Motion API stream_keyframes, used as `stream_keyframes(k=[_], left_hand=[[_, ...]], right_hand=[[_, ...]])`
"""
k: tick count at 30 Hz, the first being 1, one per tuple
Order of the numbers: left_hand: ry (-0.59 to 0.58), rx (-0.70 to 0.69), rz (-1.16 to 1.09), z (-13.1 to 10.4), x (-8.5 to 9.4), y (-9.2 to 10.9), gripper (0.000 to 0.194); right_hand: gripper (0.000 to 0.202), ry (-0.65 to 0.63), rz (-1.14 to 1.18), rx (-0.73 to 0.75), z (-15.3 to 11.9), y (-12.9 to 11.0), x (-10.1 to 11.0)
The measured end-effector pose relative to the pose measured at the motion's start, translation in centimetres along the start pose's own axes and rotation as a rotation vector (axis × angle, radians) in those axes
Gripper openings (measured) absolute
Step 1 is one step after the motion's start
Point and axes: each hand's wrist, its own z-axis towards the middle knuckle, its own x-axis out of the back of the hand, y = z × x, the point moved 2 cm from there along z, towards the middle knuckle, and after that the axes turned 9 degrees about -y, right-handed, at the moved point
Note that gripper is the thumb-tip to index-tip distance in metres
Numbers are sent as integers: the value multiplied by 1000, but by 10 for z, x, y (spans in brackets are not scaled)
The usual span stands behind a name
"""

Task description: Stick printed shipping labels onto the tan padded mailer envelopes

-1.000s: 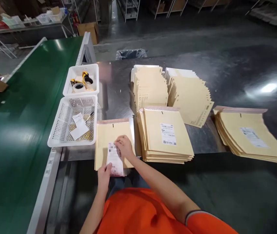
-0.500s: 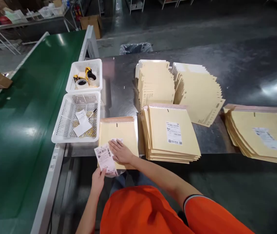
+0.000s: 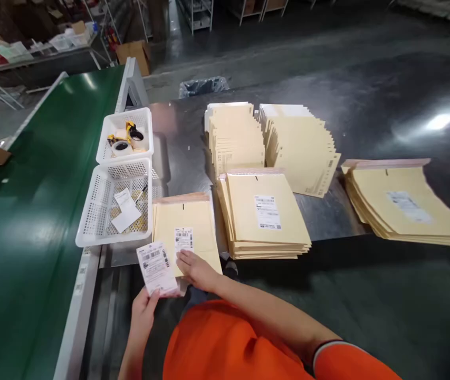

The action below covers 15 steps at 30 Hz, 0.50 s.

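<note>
My left hand (image 3: 144, 307) pinches the lower edge of some white printed shipping labels (image 3: 156, 268), held beside the table's front edge. A padded envelope (image 3: 203, 240), pale yellow with a pink flap strip, lies in front of me on what looks like a small pile. On it is a shipping label (image 3: 184, 238), partly covered by my right hand (image 3: 197, 270). The fingers of that hand lie flat over the label's lower part and grip nothing. To the right stands a stack of labelled padded envelopes (image 3: 244, 221).
White baskets hold tape dispensers (image 3: 130, 138) and paper slips (image 3: 127, 211). Rows of upright envelopes (image 3: 238, 137) stand behind the labelled stack. Another labelled stack (image 3: 399, 184) overhangs the table's front edge at right. A green conveyor belt (image 3: 42, 211) runs along the left.
My right hand has slid down toward me over the envelope, uncovering the upper part of its label. My left hand still holds the labels, now turned more upright. The view has shifted.
</note>
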Motion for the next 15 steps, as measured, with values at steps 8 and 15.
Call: stream_keyframes(k=[8, 15], left_hand=[[-53, -178, 235, 26, -19, 14, 42], [-140, -145, 272, 43, -56, -4, 40]], right_hand=[[46, 714, -127, -69, -85, 49, 195], [36, 278, -325, -437, -181, 142, 123]])
